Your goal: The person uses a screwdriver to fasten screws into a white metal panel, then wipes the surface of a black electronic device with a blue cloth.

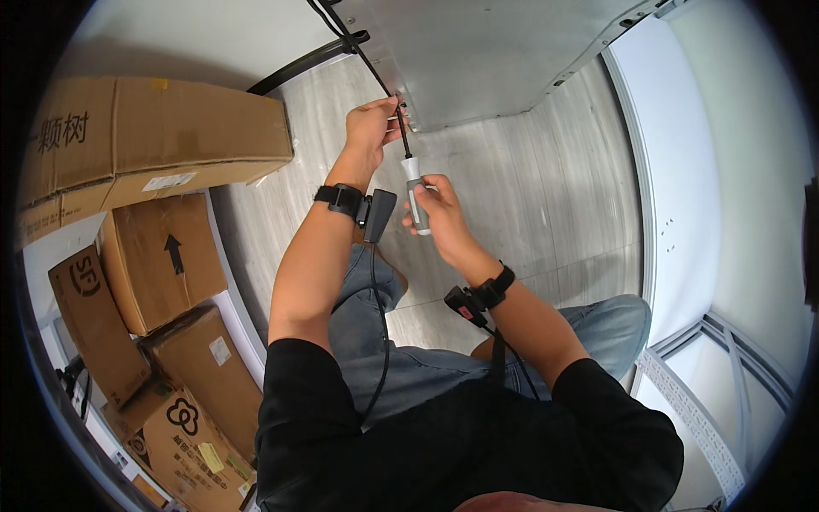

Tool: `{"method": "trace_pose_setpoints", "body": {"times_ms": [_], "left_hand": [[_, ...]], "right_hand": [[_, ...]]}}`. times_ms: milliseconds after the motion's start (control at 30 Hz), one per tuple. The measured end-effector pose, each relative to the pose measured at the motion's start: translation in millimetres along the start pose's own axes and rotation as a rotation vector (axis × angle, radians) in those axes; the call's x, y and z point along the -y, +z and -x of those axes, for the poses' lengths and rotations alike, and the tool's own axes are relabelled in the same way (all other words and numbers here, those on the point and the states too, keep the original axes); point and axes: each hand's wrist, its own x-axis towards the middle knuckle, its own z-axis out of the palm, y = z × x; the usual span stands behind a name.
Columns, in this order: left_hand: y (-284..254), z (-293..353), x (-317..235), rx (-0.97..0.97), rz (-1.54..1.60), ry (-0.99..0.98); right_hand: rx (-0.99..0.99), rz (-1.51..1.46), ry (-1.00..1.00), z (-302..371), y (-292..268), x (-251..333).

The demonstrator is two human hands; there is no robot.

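Observation:
My right hand (441, 220) is wrapped round the grey and white handle of a screwdriver (418, 203). Its dark shaft points away from me, toward the lower left edge of a large grey metal panel (478, 72). Close to the far end of the shaft, my left hand (370, 130) is closed, thumb and finger pinched together beside the panel's edge. What they pinch is too small to make out. A black cable (368, 64) runs down along that edge to the same spot.
Cardboard boxes (200, 128) are stacked on the left, some on a white shelf. Behind the left hand a black bar (299, 68) crosses low by the wall. A white panel (674, 171) bounds the right side, with a metal rack (691, 401) nearer me. Grey wood-look floor (546, 196) lies beneath.

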Motion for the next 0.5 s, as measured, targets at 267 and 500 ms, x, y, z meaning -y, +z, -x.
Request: {"method": "trace_pose_setpoints", "body": {"times_ms": [267,500], "left_hand": [[2.3,-11.1,4.1,-0.008,0.017,0.002],[-8.4,-18.1,6.1,0.033,-0.053,-0.015]], "right_hand": [[0.005,-0.074,0.044,-1.0,-1.8,2.9],[0.026,-0.206,0.110,-0.7,2.7,8.0]]}}
